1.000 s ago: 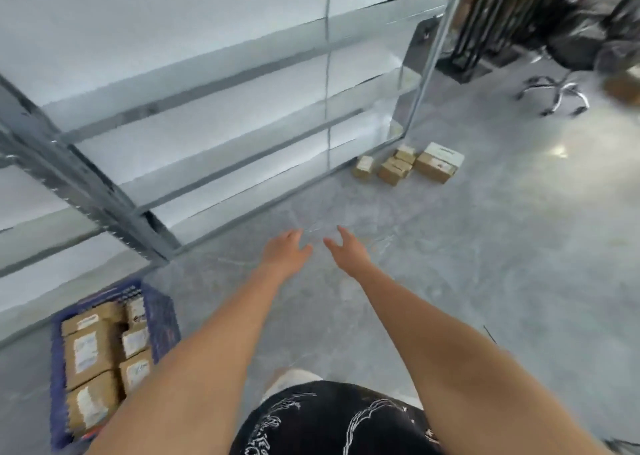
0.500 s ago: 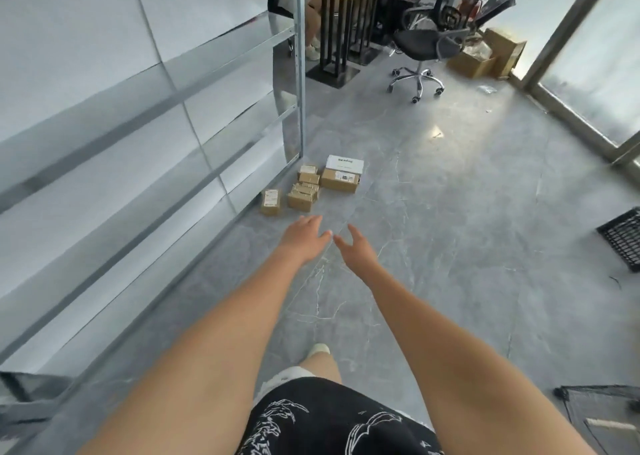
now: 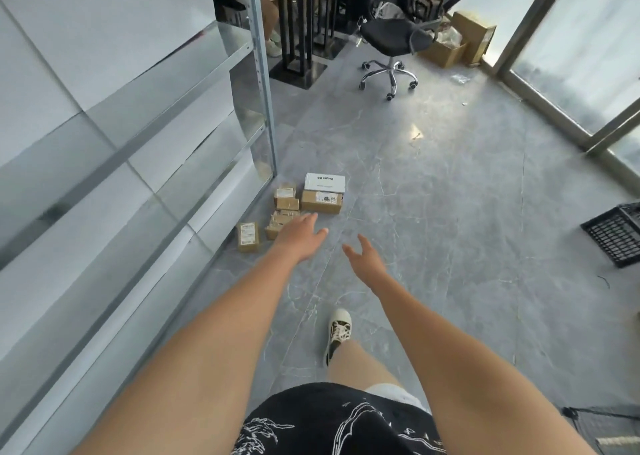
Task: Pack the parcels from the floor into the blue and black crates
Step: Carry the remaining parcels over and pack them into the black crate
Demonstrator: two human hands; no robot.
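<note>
The parcels (image 3: 298,208) lie in a small cluster on the grey floor (image 3: 450,212), by the foot of the metal shelving post (image 3: 263,83): a white-topped box (image 3: 325,182) on a brown box (image 3: 321,202) at the far right of the group, several small brown ones to their left, and one small labelled box (image 3: 248,236) set a little apart at the near left. A second ago the blue crate with parcels in it sat at the near left of the view; it is now out of sight, and the cluster, then far off, sits much closer and nearer the centre. The person has turned from that crate and is walking toward the pile, one shoe (image 3: 338,333) stepping forward.

Both arms reach ahead. The left hand (image 3: 298,238) is empty, fingers straight and slightly spread, overlapping the small boxes in the view though it appears to be above them, not touching. The right hand (image 3: 363,258) is empty too, fingers loosely spread and a little bent, over bare floor just right of the pile.

A black crate (image 3: 616,234) shows at the right edge, well apart from the parcels. The step in hand looks like the approach for another pickup; several parcels remain to pack.

An office chair (image 3: 394,35) stands far beyond.
</note>
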